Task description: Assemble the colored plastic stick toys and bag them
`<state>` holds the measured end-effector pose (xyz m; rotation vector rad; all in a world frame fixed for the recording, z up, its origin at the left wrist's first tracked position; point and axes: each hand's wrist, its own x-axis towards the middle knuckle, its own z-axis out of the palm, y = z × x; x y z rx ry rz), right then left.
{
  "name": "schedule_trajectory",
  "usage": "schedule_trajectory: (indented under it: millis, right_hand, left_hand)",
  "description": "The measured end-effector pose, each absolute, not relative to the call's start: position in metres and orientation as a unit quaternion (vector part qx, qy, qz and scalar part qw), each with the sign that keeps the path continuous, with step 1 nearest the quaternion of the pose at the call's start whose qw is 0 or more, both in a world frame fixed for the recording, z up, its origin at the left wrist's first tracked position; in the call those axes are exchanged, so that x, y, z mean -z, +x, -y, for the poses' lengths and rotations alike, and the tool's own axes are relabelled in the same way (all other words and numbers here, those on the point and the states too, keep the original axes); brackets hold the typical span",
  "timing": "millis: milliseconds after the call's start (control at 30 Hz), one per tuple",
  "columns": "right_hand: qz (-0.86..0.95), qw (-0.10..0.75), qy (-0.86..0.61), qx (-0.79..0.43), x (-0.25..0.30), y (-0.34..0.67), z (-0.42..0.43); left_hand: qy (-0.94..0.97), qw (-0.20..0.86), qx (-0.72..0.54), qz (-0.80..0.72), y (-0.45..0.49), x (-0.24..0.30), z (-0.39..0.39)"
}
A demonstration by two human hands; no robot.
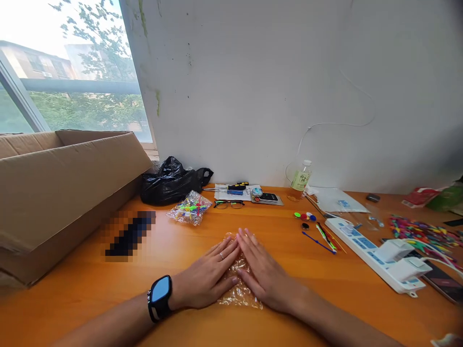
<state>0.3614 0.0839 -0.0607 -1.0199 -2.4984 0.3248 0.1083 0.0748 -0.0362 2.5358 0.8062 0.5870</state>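
A clear plastic bag (241,295) lies flat on the wooden table, crinkled and shiny. My left hand (202,279), with a ring and a smartwatch (160,291) on the wrist, rests flat on the bag's left side. On its right side lies my right hand (268,279), fingers stretched out. The fingertips of both hands meet near the bag's far end, and the thumbs almost touch. Parts of the bag are hidden under the palms. Whether anything is inside it, I cannot tell.
Beyond my hands lie a filled clear bag of colourful pieces (190,208), glasses (229,205) and a black plastic bag (170,185). A cardboard box (72,193) stands left. To the right are a bottle (301,180), coloured sticks (318,242), a power strip (372,255) and a colourful pile (423,231).
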Motion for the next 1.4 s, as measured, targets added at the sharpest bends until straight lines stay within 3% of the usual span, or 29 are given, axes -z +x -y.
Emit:
schedule_trajectory:
  millis: [167,400,633,1000,1200,1400]
  right_hand:
    - [0.910,0.117,-0.362,-0.162,0.061,0.369,-0.081]
    - [0.929,0.109,-0.338,-0.106,0.045,0.369,-0.075]
    - [0.924,0.075,-0.328,-0.182,0.039,0.370,-0.073]
    - [0.913,0.032,-0.360,-0.192,0.030,0.389,-0.088]
    - [0.942,0.088,-0.297,-0.131,0.026,0.385,-0.093]
    - [0.935,0.162,-0.313,-0.032,0.036,0.377,-0.095]
  left_hand:
    - [0.919,0.195,-0.134,-0.315,0.103,0.037,-0.076]
    - [0.920,0.143,-0.137,-0.338,0.100,0.042,-0.075]
    - [0.918,0.135,-0.104,-0.357,0.097,0.038,-0.077]
    - [0.921,0.139,-0.087,-0.353,0.090,0.036,-0.086]
    - [0.910,0.113,-0.146,-0.370,0.085,0.043,-0.097]
    - [0.924,0.086,-0.238,-0.287,0.090,0.032,-0.097]
